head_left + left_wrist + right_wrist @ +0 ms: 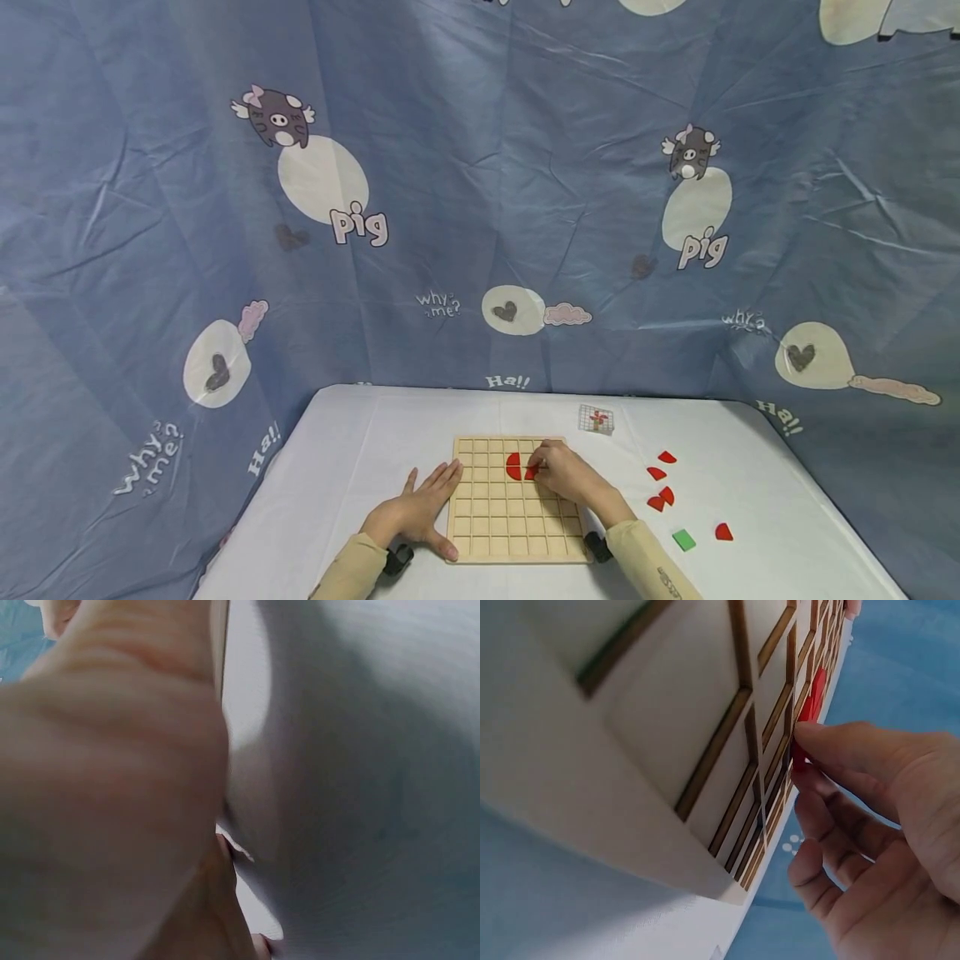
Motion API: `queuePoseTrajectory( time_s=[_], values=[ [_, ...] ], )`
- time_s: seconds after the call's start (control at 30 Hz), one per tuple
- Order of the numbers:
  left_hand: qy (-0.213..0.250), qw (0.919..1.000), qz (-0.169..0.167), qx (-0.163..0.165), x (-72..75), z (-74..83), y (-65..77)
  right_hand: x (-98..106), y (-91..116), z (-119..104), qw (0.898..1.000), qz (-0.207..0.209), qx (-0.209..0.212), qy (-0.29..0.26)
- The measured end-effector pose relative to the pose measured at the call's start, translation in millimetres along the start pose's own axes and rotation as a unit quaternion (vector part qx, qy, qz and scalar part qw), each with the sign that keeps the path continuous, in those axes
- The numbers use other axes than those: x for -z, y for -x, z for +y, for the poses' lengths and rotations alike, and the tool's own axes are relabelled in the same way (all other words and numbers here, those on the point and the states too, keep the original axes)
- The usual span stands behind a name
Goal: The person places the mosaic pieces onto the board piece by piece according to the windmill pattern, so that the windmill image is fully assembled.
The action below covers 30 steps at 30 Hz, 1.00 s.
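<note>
A square wooden board (491, 527) divided into a grid lies on the white table. Two red quarter-circle pieces (513, 460) sit side by side in cells of its upper part. Just right of them, my right hand (566, 475) pinches another red quarter-circle piece (799, 756) between thumb and fingers, down at the board's surface. My fingers partly cover that piece in the head view. My left hand (423, 507) is spread along the board's left edge, fingertips at the upper side and thumb at the lower corner. The left wrist view is mostly filled by that hand (112, 772).
Several loose red quarter-circle pieces (656, 473) lie on the table right of the board, along with a green square piece (684, 540). Beyond the board's upper right corner is a small gridded card (596, 419) with a red figure. A blue printed curtain (465, 208) hangs behind the table.
</note>
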State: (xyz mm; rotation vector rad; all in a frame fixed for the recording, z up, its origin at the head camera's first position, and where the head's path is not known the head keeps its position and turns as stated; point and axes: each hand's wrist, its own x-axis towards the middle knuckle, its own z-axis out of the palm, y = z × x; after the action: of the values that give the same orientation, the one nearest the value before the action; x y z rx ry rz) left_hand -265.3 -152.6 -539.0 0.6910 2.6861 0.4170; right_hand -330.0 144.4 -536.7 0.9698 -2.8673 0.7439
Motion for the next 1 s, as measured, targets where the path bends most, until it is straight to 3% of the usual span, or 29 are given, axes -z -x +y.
queuePoseTrajectory(
  time_s=[0.3,1.0],
  values=[
    [-0.004,1.0000,0.002,0.002,-0.8,0.8,-0.6,0.9,0.5,0.4,1.000,-0.006,0.020,-0.013],
    [-0.007,1.0000,0.000,0.002,0.2,0.9,0.5,-1.7,0.3,1.7,0.999,-0.008,0.004,-0.033]
  ],
)
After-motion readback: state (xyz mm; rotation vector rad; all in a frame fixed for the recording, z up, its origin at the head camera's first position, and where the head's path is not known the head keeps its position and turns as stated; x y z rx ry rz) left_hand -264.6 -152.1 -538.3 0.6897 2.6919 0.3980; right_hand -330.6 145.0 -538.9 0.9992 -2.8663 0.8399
